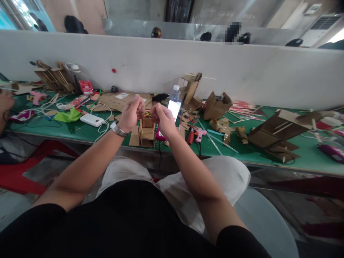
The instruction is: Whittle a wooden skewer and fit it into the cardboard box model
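My left hand, with a silver watch at the wrist, is raised over the table's front part, its fingers curled and thumb on top. A short gap away, my right hand is closed in a pinch. Whatever the fingers of either hand hold, if anything, is too small to make out. Just below and between them stands a small box-like cardboard model, with a bit of yellow and red showing above it. Behind my right hand, a lit phone leans against a clear bottle.
A pink glue gun and a red-handled tool lie right of the model. Larger cardboard models stand farther right. To the left are a white power bank with cables and a green bag. A white partition closes the back.
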{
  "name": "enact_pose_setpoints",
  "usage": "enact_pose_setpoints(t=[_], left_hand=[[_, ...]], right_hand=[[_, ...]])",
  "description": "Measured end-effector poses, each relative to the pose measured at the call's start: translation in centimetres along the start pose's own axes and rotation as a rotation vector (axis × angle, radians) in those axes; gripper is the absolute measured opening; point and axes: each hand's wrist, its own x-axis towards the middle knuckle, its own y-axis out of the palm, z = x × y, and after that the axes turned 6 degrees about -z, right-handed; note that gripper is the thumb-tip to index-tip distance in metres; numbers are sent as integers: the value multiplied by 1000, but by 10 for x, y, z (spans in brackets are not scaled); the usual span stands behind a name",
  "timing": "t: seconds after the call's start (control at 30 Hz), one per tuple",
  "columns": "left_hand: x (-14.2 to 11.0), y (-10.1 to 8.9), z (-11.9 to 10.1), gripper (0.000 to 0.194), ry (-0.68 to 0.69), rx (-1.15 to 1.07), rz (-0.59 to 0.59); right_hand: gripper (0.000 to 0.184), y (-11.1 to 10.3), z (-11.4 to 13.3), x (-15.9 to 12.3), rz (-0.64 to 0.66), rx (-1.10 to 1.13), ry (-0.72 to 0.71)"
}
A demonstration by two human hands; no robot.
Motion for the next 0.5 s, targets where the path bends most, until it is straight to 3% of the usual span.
enact_pose_setpoints(t=[0.3,0.5], left_hand=[[4,4,5,71,-68,-21,-57],[6,7,7,67,-13,-10,-54]], right_hand=[[72,6,-9,8,-80,55,51],[73,2,-16,15,-97,15,63]])
